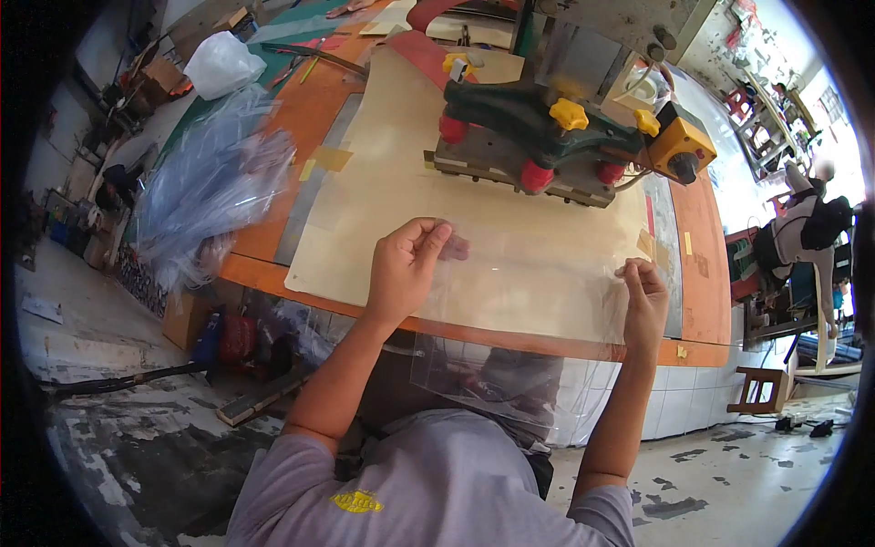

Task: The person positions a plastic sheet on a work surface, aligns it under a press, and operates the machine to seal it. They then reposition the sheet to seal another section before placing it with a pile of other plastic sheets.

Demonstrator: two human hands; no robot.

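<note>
A clear plastic sheet (pixel 519 301) is stretched between my two hands, its lower part hanging over the table's front edge. My left hand (pixel 412 264) pinches its upper left corner between thumb and fingers. At the upper right corner, my right hand (pixel 644 290) grips the sheet the same way. Beneath it lies a cream-coloured board (pixel 365 219) on the orange table (pixel 251 273). Just beyond my hands stands a press head (pixel 529 137) with a dark green frame, yellow knobs and red feet. Through the transparent sheet, the board and table edge show.
A heap of clear plastic sheets (pixel 214 182) lies at the table's left side, with a white plastic bag (pixel 224 66) behind it. A yellow control box (pixel 682 143) sticks out right of the press. Another person (pixel 802 232) is at the far right; someone's hand (pixel 350 7) shows at the top.
</note>
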